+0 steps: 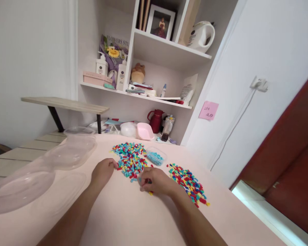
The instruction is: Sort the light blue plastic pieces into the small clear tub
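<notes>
A mixed pile of small coloured plastic pieces lies on the pink tabletop, many of them light blue. At its left edge is my left hand, fingers curled in; whatever they may hold is hidden. My right hand is at the pile's lower right side with the fingers drawn together in a pinch. Something small shows at these fingers, too blurred to name. Beyond the right hand stands a clear plastic container with light blue pieces inside. A second multicoloured pile spreads to the right of my right wrist.
Several clear plastic containers line the table's left side. At the back are a pink tray, a red jug and a bottle of dark liquid. A white shelf unit rises behind, with a small wooden stand to the left.
</notes>
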Motion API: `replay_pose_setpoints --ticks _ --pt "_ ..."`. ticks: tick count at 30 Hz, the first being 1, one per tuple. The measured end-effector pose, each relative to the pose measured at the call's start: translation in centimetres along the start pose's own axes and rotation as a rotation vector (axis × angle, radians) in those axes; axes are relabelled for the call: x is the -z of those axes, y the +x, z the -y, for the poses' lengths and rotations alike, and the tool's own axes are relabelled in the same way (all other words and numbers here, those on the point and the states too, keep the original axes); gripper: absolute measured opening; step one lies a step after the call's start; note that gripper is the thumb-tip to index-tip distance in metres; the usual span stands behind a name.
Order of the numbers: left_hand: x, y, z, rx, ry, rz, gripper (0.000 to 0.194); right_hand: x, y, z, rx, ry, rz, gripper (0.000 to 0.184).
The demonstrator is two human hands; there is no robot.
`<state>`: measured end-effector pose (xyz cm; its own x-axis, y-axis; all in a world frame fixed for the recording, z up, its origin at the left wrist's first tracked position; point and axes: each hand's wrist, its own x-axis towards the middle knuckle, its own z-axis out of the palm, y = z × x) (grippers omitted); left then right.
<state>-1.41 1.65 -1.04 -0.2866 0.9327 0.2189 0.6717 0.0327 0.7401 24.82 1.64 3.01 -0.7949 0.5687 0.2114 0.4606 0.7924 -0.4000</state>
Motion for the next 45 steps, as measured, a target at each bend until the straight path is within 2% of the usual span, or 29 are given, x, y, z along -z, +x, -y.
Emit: replay_pose_setpoints --ticks 3,5,8,11,14,17,21,27,29,31,33,34,35,37,40,43,45 --pt "0.2 -0.2 -0.3 0.004 -0.005 0.006 0.031 1.5 -1.2 -1.6 -0.124 0.038 0.064 0.007" --pt "0.4 -0.3 -0.6 0.017 0.003 0.008 0.03 2.2 -1.8 -2.3 -0.193 0.043 0.049 0.003" --pt "0.7 -0.5 -1.0 0.034 0.005 0.017 0.029 2.7 -1.8 -2.4 -0.267 0.03 -0.098 0.006" --pt "0.9 -0.4 -1.1 0.029 -0.004 0.026 0.029 2.1 -0.9 -1.2 -0.233 0.036 -0.216 0.012" --pt "0.8 -0.2 -1.1 0.04 0.013 0.024 0.03 0.7 0.0 0.6 -0.076 0.111 -0.104 0.008" --pt "0.7 -0.2 -1.1 0.03 0.039 0.022 0.03 -0.2 0.3 1.6 -0.004 0.094 0.008 0.006" --pt "0.6 -0.3 -1.0 0.023 0.045 0.011 0.029 0.6 -0.5 0.9 -0.037 0.069 0.112 0.01" --pt "0.4 -0.3 -0.8 0.01 0.037 0.002 0.03 2.8 -2.9 -1.9 -0.191 0.05 0.199 0.008" --pt "0.3 -0.3 -0.8 0.012 0.036 -0.003 0.029 3.1 -3.2 -2.4 -0.261 0.031 0.161 0.003" --pt "0.3 -0.3 -0.8 0.018 0.038 0.0 0.028 3.1 -2.9 -2.4 -0.302 -0.011 0.014 0.004" --pt "0.3 -0.3 -0.9 0.023 0.042 0.003 0.029 2.8 -2.2 -1.8 -0.283 -0.016 -0.141 0.011" --pt "0.3 -0.4 -1.0 0.021 0.044 0.003 0.029 2.5 -1.8 -1.3 -0.26 0.005 -0.178 0.013" --pt "0.4 -0.4 -1.0 0.017 0.043 0.004 0.03 2.2 -1.4 -0.8 -0.237 0.035 -0.169 0.013" --pt "0.4 -0.4 -1.0 0.014 0.041 0.011 0.03 1.5 -0.8 0.0 -0.216 0.066 -0.069 0.008" --pt "0.4 -0.4 -1.1 0.015 0.046 0.02 0.029 1.2 -0.7 0.2 -0.233 0.021 0.086 0.013" --pt "0.5 -0.4 -1.2 0.027 0.066 0.021 0.029 2.0 -1.7 -0.7 -0.309 0.007 0.171 0.006" --pt "0.6 -0.4 -1.3 0.026 0.068 0.025 0.029 2.7 -2.5 -1.5 -0.398 -0.03 0.161 0.004"
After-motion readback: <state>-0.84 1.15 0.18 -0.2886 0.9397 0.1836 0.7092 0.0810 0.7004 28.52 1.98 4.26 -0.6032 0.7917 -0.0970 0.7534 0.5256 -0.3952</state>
